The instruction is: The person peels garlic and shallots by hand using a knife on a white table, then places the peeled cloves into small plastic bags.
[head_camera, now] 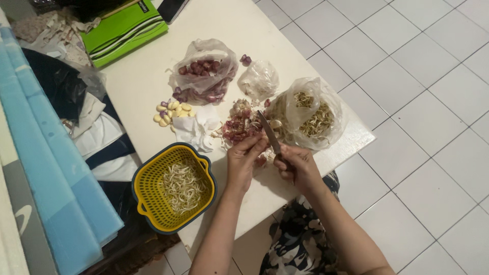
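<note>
Both hands work over the white table [244, 25]: the right hand [298, 165] is clamped around a knife [269, 133], blade pointing up and away; the left hand [244, 155] pinches something small at the blade, too hidden to name. Just beyond lies a pile of peels [239, 125]. A clear bag [310, 114] to the right holds bean sprouts; another bag [204, 69] farther back holds red shallots. Peeled garlic [170, 113] sits beside crumpled tissue [196, 130]. Left of the hands, a yellow colander [173, 187] holds sprouts. A green package [122, 30] lies at the far corner.
</note>
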